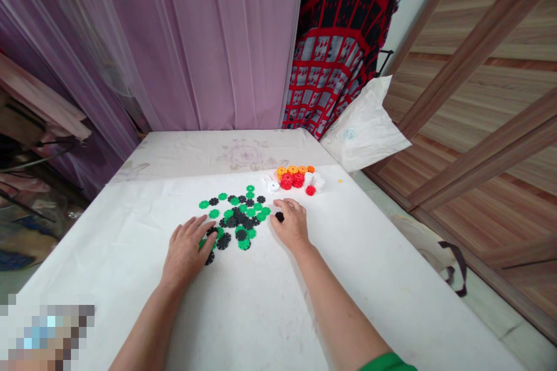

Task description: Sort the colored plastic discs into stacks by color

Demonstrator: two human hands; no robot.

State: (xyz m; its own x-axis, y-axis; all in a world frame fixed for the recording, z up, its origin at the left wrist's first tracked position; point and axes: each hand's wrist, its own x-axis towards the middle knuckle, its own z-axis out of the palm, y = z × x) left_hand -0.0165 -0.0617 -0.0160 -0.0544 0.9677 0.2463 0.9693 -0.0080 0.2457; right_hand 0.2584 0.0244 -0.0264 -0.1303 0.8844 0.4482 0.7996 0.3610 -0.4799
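Note:
Notched plastic discs, black (238,217) and green (214,214), lie in a loose, overlapping spread mid-table. My left hand (186,248) rests at the left edge of this spread, fingers apart, with its thumb and fingertips over a few green and black discs. On the other side, my right hand (292,225) is curled, with a black notched disc (279,217) between thumb and fingers. Whether more discs sit behind that one is hidden. Beyond the right hand stand stacks of similar discs: orange (293,170), red (286,181) and white (319,182).
A white cloth covers the table (243,313), with a floral strip at the far end. A white plastic bag (365,127) is off the far right corner. Purple curtains (217,40) hang behind, and wooden cabinet doors (487,98) stand at right. A blurred-out patch (47,336) covers the lower left.

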